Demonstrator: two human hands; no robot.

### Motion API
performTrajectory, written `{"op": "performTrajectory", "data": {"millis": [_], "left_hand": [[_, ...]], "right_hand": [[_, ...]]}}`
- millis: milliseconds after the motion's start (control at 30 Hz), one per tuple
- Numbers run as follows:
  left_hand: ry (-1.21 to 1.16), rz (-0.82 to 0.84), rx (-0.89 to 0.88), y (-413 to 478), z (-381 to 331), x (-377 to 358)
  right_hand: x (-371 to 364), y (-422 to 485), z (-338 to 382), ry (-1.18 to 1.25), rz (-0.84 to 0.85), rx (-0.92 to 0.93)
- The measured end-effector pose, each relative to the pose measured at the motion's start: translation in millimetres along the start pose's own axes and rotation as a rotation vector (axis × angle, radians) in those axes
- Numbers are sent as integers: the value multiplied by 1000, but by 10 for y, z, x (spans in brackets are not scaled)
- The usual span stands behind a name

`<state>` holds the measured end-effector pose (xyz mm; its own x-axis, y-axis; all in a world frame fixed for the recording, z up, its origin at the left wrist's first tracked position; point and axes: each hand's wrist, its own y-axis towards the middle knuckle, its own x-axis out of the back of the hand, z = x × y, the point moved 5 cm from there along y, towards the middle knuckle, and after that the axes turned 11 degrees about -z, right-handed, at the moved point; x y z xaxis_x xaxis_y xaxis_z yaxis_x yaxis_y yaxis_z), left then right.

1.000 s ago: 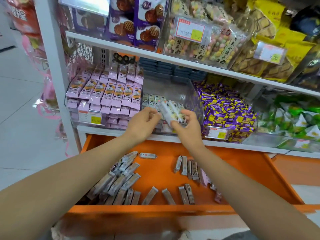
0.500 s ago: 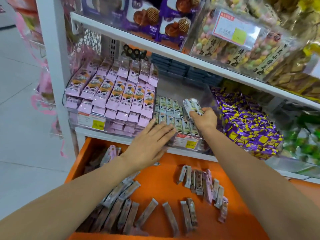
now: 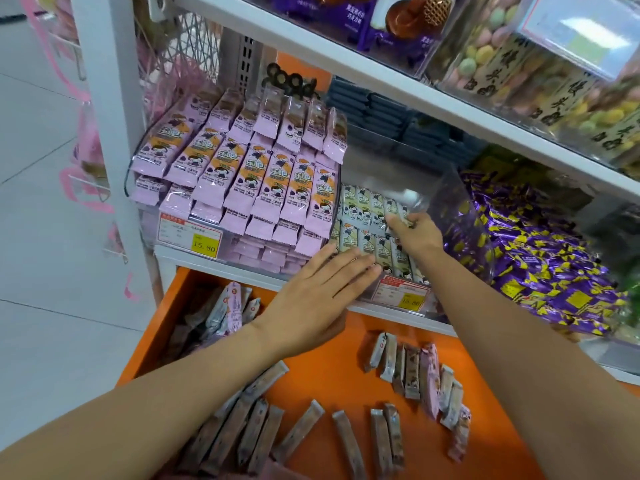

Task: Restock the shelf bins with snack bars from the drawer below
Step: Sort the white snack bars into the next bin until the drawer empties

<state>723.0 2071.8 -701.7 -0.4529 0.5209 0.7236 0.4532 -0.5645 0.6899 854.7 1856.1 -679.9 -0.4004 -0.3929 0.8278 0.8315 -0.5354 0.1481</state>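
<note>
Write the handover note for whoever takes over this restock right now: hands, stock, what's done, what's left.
Left hand: open, flat, fingers at the front of the clear middle bin.
Right hand: inside that bin, gripping pale green bars.
Done: rows of matching bars fill the bin's front; the pink bars beside it are stacked full.
Left: set down the held bars, then bring up more loose bars from the orange drawer; the bin's back looks unfilled.
</note>
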Motion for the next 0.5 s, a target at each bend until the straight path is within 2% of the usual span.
{"op": "performTrajectory", "data": {"millis": [133,200,333,500], "left_hand": [[-14,21,22,-4,-17,16],[-20,48,36,-7,-26,24],[-41,116,81,-1,-49,60],[-147,36,214,42,-209,255]], "right_hand": [[21,-36,-11,-33,122,25],[122,-125,45,4,96,83],[465,-531,244,246,-20,247],[826,-1227,379,648,135,328]]}}
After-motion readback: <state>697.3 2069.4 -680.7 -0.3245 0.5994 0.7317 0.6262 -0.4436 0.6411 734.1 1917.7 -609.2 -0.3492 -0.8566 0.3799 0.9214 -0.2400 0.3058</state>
